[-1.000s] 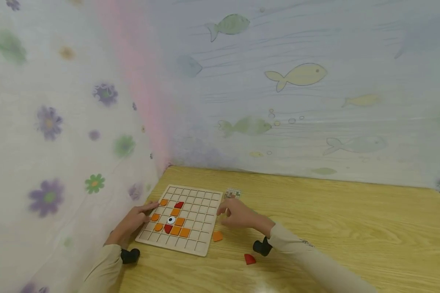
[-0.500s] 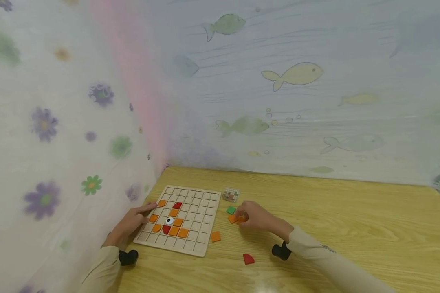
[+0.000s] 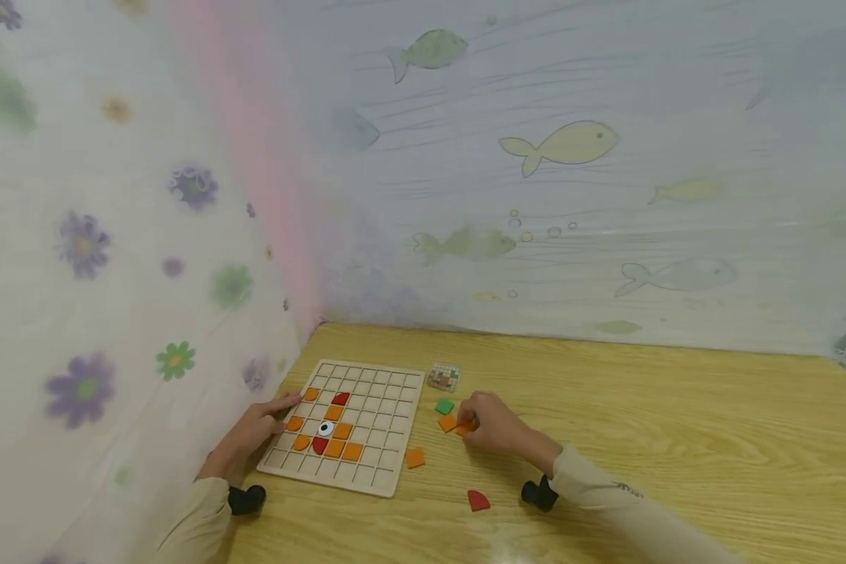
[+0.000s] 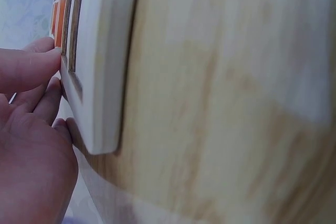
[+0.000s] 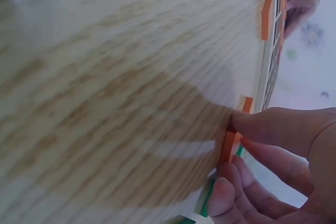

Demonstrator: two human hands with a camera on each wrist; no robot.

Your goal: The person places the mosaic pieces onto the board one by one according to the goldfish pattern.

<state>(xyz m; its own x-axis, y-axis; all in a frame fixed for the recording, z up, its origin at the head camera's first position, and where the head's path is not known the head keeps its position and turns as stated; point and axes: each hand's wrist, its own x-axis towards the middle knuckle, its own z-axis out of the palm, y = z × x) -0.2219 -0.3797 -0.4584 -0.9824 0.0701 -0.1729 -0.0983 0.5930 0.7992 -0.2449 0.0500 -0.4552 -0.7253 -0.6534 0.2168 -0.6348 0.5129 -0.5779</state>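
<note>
A wooden grid board [image 3: 388, 392] lies on the table's left part, bearing several orange tiles [image 3: 342, 431], two red pieces [image 3: 341, 399] and a round eye piece [image 3: 326, 428]. My left hand [image 3: 254, 427] rests against the board's left edge, thumb and fingertips touching it. Right of the board, my right hand [image 3: 495, 424] pinches an orange tile [image 5: 229, 146] between thumb and fingers, low at the tabletop. Another orange tile [image 3: 447, 423] and a green tile [image 3: 444, 406] lie beside its fingertips. More green pieces [image 5: 206, 199] show under that hand in the right wrist view.
A small card with a grid picture [image 3: 444, 377] lies by the board's upper right corner. One orange square [image 3: 414, 457] sits near the board's right edge. A red quarter-circle [image 3: 478, 500] lies closer to me. Walls stand behind and to the left.
My right hand has moved right from the board's edge to the loose tiles and now pinches an orange one. The left hand keeps its place on the board.
</note>
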